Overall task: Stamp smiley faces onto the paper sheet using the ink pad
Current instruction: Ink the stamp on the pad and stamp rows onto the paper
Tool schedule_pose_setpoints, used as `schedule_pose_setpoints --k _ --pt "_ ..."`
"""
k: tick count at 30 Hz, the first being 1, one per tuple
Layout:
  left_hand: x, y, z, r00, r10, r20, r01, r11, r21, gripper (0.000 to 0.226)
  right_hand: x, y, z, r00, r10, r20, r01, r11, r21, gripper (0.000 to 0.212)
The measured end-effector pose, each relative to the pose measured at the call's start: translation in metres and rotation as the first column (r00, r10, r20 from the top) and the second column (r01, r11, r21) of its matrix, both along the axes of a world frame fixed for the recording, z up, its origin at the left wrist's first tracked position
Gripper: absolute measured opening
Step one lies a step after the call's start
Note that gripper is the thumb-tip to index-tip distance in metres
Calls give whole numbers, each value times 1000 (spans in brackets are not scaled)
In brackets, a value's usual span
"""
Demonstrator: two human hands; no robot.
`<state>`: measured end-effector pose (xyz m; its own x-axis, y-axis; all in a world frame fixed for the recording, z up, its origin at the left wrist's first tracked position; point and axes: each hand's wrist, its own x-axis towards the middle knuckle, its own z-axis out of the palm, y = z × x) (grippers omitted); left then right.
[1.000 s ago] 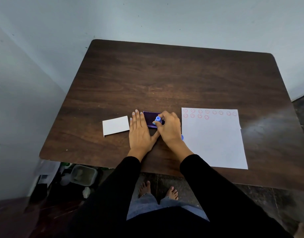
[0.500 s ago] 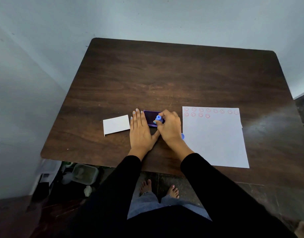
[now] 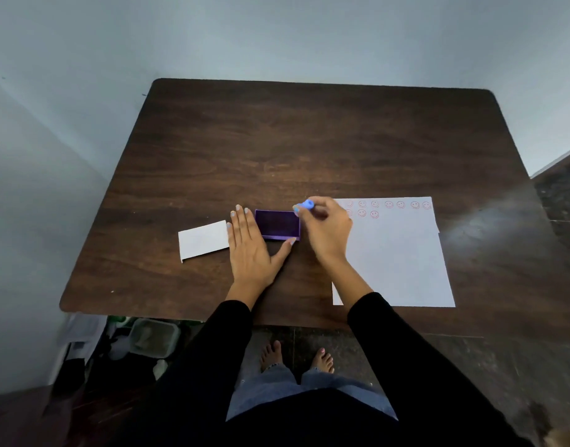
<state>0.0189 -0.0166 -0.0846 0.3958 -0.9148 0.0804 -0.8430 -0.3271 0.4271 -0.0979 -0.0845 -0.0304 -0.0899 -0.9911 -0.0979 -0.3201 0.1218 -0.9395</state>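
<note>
Right hand point(image 3: 325, 227) pinching stamp point(image 3: 307, 204), between pad point(image 3: 277, 224) and sheet point(image 3: 396, 253); sheet lies to its right, next blank spot near hand; left hand point(image 3: 249, 246) flat, fingers spread, bracing pad

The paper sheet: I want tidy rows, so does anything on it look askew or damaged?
The paper sheet lies flat and undamaged. The smiley rows along its far edge run roughly straight. The right hand covers their left end, so that part can't be checked.
</note>
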Motion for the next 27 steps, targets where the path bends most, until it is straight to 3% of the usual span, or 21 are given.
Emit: schedule_pose_setpoints --k 3,6,9,14,18,22,27 --pt "-12 -3 5 997 -24 -68 20 998 -66 103 -40 -11 7 970 -172 172 168 985 38 15" --pt "-37 -9 12 968 -249 -32 245 965 -91 87 -86 -20 2 864 -389 320 362 921 141 18" --pt "-63 -9 11 875 -479 73 485 869 -99 57 -118 -22 -7 735 -495 463 427 869 250 27" --pt "-66 -3 -2 884 -448 135 465 873 -145 24 -131 -24 -15 676 -534 508 424 845 325 21" --pt "-66 -2 -1 910 -393 128 409 901 -145 36 -134 -25 -17 628 -552 548 410 834 370 18" --pt "-78 -21 5 900 -410 148 412 911 12 58 -140 -27 -16 571 -588 573 391 809 439 12" --pt "-80 -35 0 859 -472 198 465 881 81 55 -145 -33 -13 500 -637 587 366 770 523 14"
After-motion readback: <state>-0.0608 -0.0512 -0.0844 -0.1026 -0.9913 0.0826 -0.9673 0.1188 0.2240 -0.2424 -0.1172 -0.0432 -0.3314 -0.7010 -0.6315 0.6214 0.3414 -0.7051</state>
